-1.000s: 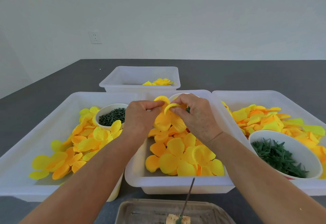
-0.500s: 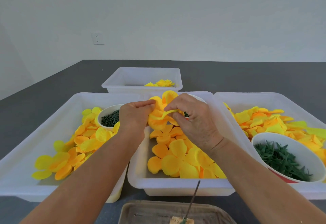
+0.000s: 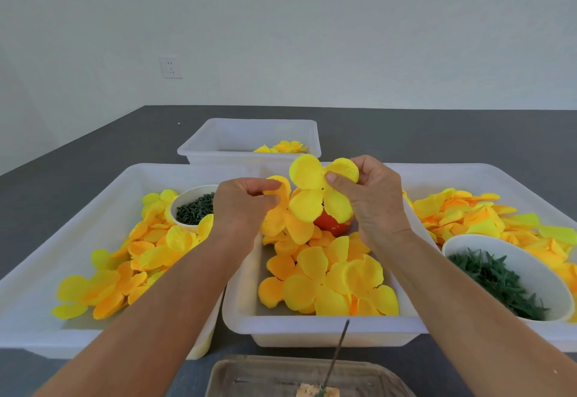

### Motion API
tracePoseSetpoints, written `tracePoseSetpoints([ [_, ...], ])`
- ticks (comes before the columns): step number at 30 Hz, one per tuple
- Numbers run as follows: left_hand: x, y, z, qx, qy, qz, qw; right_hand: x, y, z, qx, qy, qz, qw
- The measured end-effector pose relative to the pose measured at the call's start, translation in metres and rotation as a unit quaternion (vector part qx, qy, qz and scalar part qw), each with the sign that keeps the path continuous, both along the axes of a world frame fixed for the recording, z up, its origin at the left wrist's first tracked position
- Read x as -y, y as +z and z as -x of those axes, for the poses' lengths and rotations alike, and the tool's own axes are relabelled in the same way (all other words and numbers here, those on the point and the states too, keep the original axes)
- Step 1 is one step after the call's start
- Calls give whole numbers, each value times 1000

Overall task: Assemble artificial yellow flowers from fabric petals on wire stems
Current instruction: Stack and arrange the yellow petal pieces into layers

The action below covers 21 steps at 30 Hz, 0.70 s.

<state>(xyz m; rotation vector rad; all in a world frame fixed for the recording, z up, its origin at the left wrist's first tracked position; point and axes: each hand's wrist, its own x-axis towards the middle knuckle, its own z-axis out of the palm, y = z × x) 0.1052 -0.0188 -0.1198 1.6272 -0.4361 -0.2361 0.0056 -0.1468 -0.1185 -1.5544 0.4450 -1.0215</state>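
My right hand point(image 3: 371, 196) pinches a four-lobed yellow fabric petal piece point(image 3: 315, 192) and holds it spread above the middle white bin point(image 3: 312, 328). My left hand point(image 3: 242, 206) pinches a second, more orange petal piece point(image 3: 281, 218) just to its left. The two pieces hang apart but overlap in view. More loose petal pieces point(image 3: 327, 284) lie heaped in the middle bin. A thin wire stem point(image 3: 338, 346) stands upright in a foam block point(image 3: 317, 392) inside the tray point(image 3: 249, 374) at the near edge.
The left bin point(image 3: 71, 209) holds petals and a white bowl of dark green parts point(image 3: 195, 207). A right bin point(image 3: 499, 175) holds petals and a bowl of green calyx pieces point(image 3: 496, 281). A far bin point(image 3: 249, 134) contains finished yellow flowers point(image 3: 285, 146). An orange-red cup point(image 3: 332, 223) sits behind the petals.
Both hands rose and drew apart, separating one yellow petal piece from the stack. The right hand now holds it spread open; the left keeps the orange piece.
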Motion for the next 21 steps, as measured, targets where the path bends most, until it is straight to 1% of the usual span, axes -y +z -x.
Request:
tracePoseSetpoints([
  [4,1,-1,0,12,20,4,1000,1,-2,-1,-28,-11,46,999],
  [6,0,-2,-1,31,37,10,999,0,-2,0,-39,-13,63,997],
  [9,-1,-1,-3,70,79,16,994,2,-1,0,-67,14,43,997],
  [13,-2,0,-7,109,130,7,985,3,-2,3,-147,72,45,986],
  [18,-3,1,-7,122,164,-5,979,3,-1,4,-154,100,52,982],
  [21,-2,1,-7,135,159,-30,978,3,0,3,-148,128,4,981],
])
